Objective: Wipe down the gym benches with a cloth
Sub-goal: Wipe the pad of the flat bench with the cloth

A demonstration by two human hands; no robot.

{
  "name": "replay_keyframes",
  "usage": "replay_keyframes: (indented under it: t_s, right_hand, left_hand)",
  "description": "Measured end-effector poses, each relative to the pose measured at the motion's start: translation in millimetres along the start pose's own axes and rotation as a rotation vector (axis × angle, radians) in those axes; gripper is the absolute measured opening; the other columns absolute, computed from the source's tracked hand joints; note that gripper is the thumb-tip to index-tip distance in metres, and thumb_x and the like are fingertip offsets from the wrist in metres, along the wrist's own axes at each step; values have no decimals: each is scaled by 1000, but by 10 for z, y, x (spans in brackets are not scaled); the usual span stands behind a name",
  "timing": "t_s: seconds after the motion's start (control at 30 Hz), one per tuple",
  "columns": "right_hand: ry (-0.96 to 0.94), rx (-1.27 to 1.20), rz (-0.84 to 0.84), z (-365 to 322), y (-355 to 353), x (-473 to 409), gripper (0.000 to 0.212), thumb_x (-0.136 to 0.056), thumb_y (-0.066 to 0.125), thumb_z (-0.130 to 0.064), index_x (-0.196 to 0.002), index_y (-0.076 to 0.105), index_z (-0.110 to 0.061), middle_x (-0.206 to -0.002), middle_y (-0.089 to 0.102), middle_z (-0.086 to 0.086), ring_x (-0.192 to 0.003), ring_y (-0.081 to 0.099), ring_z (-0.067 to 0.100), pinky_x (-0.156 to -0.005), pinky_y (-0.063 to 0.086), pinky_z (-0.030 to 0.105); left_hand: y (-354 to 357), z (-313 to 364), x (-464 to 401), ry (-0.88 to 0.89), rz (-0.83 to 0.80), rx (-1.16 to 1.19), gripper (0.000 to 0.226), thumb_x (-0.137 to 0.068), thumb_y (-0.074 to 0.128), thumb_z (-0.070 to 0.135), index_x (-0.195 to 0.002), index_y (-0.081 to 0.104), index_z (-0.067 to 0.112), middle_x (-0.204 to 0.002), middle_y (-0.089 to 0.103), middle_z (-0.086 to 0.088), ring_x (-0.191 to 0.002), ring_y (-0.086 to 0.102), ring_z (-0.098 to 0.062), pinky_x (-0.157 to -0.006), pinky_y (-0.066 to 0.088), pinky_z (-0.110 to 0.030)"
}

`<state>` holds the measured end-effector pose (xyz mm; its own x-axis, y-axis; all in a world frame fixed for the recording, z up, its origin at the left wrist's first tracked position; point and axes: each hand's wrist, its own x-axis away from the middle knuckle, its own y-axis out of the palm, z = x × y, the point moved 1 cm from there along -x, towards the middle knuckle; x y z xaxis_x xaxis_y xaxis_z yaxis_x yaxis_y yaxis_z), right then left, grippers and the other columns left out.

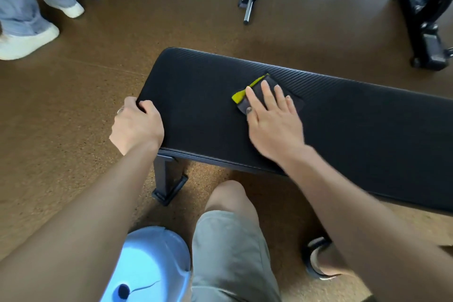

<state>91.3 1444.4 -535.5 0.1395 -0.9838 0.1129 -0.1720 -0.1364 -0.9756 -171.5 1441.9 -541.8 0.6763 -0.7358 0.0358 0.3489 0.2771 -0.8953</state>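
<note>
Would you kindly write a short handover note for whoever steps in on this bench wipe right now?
Left hand: grips the end edge of the bench.
Right hand: flat, fingers straight, presses the cloth on the pad's middle, toward the far edge.
Done: cannot tell how much of the pad is already wiped.
Left: cover the whole pad, then other benches. A blue bucket stands by the knee.

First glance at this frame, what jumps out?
The long black bench pad running across the middle, with the right hand pressing a dark cloth with a yellow-green edge flat on it. The left hand grips the pad's left end. Next, a pale blue plastic container at the bottom, and another person's white shoes top left.
</note>
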Motion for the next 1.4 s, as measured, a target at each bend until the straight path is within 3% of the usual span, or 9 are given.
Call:
replay_keyframes:
  t_s: [0.13, 0.23, 0.47, 0.6, 0.73, 0.97, 1.07, 1.2, 1.4]
  right_hand:
    - [-193, 51, 33, -370, 202, 804, 55, -108, 20, -43, -163, 18, -36, -172, 12, -1, -159, 5, 27, -128, 10, 49]
    - [-309, 76, -28, -120, 131, 768, 53, -110, 19, -46, -162, 16, -39, -172, 12, -4, -159, 6, 23, -129, 11, 45]
    - [30, -18, -50, 165, -63, -186, 55, -109, 13, -44, -163, 7, -41, -173, -1, -3, -159, -4, 24, -128, -1, 45]
    - [-109, 39, 32, -267, 138, 720, 56, -108, 21, -42, -164, 18, -32, -172, 13, 3, -159, 6, 30, -128, 9, 50]
    - [-242, 57, -28, 10, 105, 903, 55, -108, 25, -44, -163, 19, -36, -171, 15, -1, -158, 11, 26, -128, 13, 47]
    - [102, -22, -63, 558, -143, -405, 55, -108, 15, -46, -162, 7, -43, -173, -1, -5, -159, -3, 21, -128, -1, 42]
    - [183, -46, -75, 341, -169, -906, 56, -109, 15, -42, -164, 8, -36, -172, 8, 0, -158, 3, 29, -127, 1, 48]
    - [78, -28, -56, -298, -108, -1212, 57, -108, 19, -38, -163, 16, -26, -164, 30, 4, -150, 24, 35, -124, 12, 52]
    - [-160, -17, -52, -970, 83, -1103, 58, -108, 24, -36, -164, 15, -23, -172, 7, 5, -157, 3, 37, -126, 3, 54]
  left_hand:
    - [-3, -5, 8, 4, 2, 20, 43, -104, 29, 36, -133, 55, 17, -120, 64, -18, -104, 62, -44, -87, 45, -47]
    - [-14, 1, 10, 0, 0, 13, 44, -104, 29, 37, -134, 56, 18, -122, 64, -18, -107, 62, -44, -90, 46, -48]
    - [18, -15, -19, 1, 6, 23, 45, -103, 30, 37, -132, 57, 17, -122, 64, -20, -109, 60, -46, -94, 45, -51]
    - [15, -24, -19, -5, 9, 25, 45, -102, 30, 36, -133, 57, 18, -122, 63, -21, -110, 60, -46, -94, 45, -51]
    - [7, -22, -18, 4, -5, 15, 46, -103, 29, 36, -135, 56, 18, -124, 63, -21, -111, 59, -47, -95, 45, -52]
    - [23, -21, -15, 5, 10, 16, 44, -104, 29, 35, -133, 56, 17, -121, 63, -21, -107, 60, -48, -92, 45, -51]
    - [38, -14, -33, -4, 12, 8, 43, -104, 29, 34, -132, 56, 17, -119, 63, -21, -104, 60, -47, -89, 45, -51]
    - [57, -8, -37, -5, 25, 7, 41, -103, 30, 35, -128, 58, 18, -115, 64, -19, -101, 61, -45, -88, 46, -50]
    - [58, -14, -50, -20, 20, -9, 41, -103, 30, 36, -129, 57, 19, -114, 64, -17, -99, 61, -44, -85, 45, -48]
